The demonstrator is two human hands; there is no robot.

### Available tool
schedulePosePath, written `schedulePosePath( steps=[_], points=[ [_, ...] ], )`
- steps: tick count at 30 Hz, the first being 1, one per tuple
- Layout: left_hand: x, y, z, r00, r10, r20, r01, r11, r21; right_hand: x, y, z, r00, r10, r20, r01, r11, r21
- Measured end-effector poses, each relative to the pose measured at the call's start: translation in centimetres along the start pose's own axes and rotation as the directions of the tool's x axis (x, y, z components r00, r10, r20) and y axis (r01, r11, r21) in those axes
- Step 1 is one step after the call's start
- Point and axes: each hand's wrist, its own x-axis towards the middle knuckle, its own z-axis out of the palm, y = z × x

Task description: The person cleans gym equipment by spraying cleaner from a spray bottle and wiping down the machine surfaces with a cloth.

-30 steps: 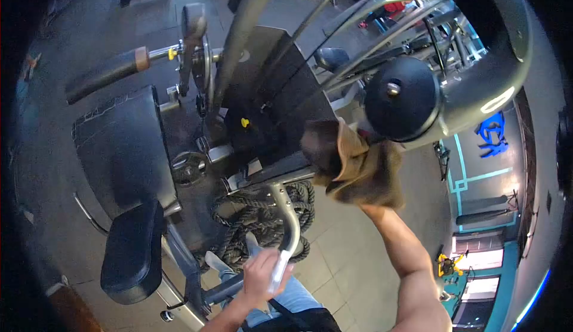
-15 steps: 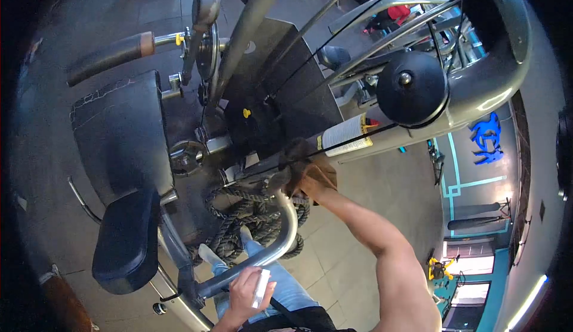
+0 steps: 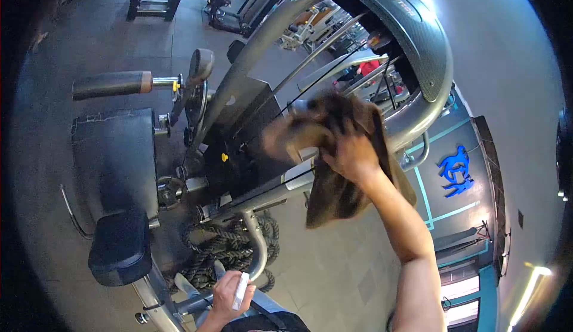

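Note:
My right hand (image 3: 352, 156) is closed on a brown cloth (image 3: 340, 194), held up against the grey frame (image 3: 418, 120) of a gym machine, near its upright; the cloth is blurred and hides part of the frame. Low in the view, my left hand (image 3: 227, 296) is wrapped round a small white object (image 3: 240, 291), close to the machine's curved metal bar (image 3: 258, 248). Left of my hands are the machine's black seat pad (image 3: 113, 165), a smaller black pad (image 3: 121, 248) and a padded roller (image 3: 112, 85).
Coiled black ropes (image 3: 224, 242) lie on the floor by my feet. More gym machines (image 3: 239, 3) stand at the back. A person in red (image 3: 368, 67) shows behind the frame. A blue logo (image 3: 456, 171) is on the right wall.
My right hand has moved with the cloth from the low bar joint up to the frame. My left hand has shifted slightly left with the white object. The view has turned, showing the machine's top.

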Motion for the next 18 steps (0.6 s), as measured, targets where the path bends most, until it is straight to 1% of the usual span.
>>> schedulePosePath(
  steps=[1, 2, 3, 4, 5, 6, 7, 8, 9, 10, 12, 14, 15, 16, 17, 18],
  points=[
    [0.2, 0.0, 0.1, 1.0, 0.016, 0.004, -0.016, 1.0, 0.004, 3.1, -1.0, -0.2, 0.995, 0.015, 0.1, -0.008, 0.998, -0.065],
    [0.2, 0.3, 0.1, 1.0, 0.005, 0.007, -0.005, 1.0, 0.0, 5.6, -0.8, 1.7, 0.942, -0.012, 0.334, 0.061, 0.988, -0.139],
    [0.1, 0.5, 0.2, 1.0, 0.022, 0.004, -0.022, 1.0, 0.002, 8.1, -0.5, 3.5, 0.835, -0.038, 0.549, 0.156, 0.973, -0.171],
    [0.1, 0.6, 0.2, 0.999, 0.041, -0.001, -0.041, 0.999, 0.009, 9.2, 0.0, 5.8, 0.737, -0.075, 0.671, 0.262, 0.948, -0.182],
    [0.1, 0.8, -0.1, 0.998, 0.06, -0.003, -0.06, 0.998, 0.02, 8.8, 0.5, 8.5, 0.724, -0.141, 0.676, 0.366, 0.909, -0.202],
    [-0.2, 1.2, -0.4, 1.0, 0.013, -0.001, -0.013, 1.0, 0.007, 7.5, 1.5, 12.0, 0.788, -0.252, 0.561, 0.485, 0.816, -0.315],
    [-0.3, 1.2, -0.8, 1.0, 0.018, -0.003, -0.018, 1.0, 0.014, 5.4, 2.1, 15.4, 0.895, -0.334, 0.295, 0.444, 0.728, -0.523],
    [-0.6, 1.1, -1.0, 1.0, 0.028, -0.011, -0.028, 0.999, 0.016, 3.6, -0.6, 13.1, 0.975, -0.161, -0.151, 0.062, 0.855, -0.514],
    [-0.7, 1.2, -1.0, 0.999, 0.04, -0.025, -0.039, 0.999, 0.019, 3.1, -1.3, 10.0, 0.986, 0.112, -0.123, -0.113, 0.994, -0.003],
    [-0.7, 1.2, -1.1, 0.997, 0.072, -0.031, -0.071, 0.997, 0.027, 2.7, -2.0, 7.0, 0.922, 0.377, -0.085, -0.289, 0.819, 0.496],
    [-1.0, 0.9, -1.2, 0.996, 0.089, -0.024, -0.088, 0.996, 0.021, 1.2, -2.3, 1.8, 0.956, 0.246, -0.161, -0.139, 0.86, 0.491],
    [-1.2, 0.8, -1.3, 0.995, 0.096, -0.012, -0.095, 0.995, 0.028, 0.9, -2.2, -0.9, 0.967, 0.103, -0.233, 0.019, 0.882, 0.47],
    [-1.1, 0.1, -1.0, 0.959, 0.283, -0.023, -0.278, 0.952, 0.126, 2.0, -1.7, -0.2, 0.986, 0.136, -0.098, -0.082, 0.903, 0.421],
    [-1.1, -0.8, -0.5, 0.889, 0.458, -0.009, -0.445, 0.868, 0.221, 3.7, -1.1, 2.0, 0.983, 0.18, 0.043, -0.183, 0.915, 0.361],
    [-0.8, -1.5, -0.2, 0.79, 0.613, 0.025, -0.589, 0.747, 0.309, 6.4, -0.8, 3.5, 0.957, 0.129, 0.26, -0.191, 0.953, 0.233],
    [-0.7, -1.5, 0.0, 0.8, 0.599, 0.031, -0.585, 0.767, 0.264, 9.0, -0.4, 5.1, 0.883, 0.071, 0.464, -0.139, 0.984, 0.115]
  ],
)
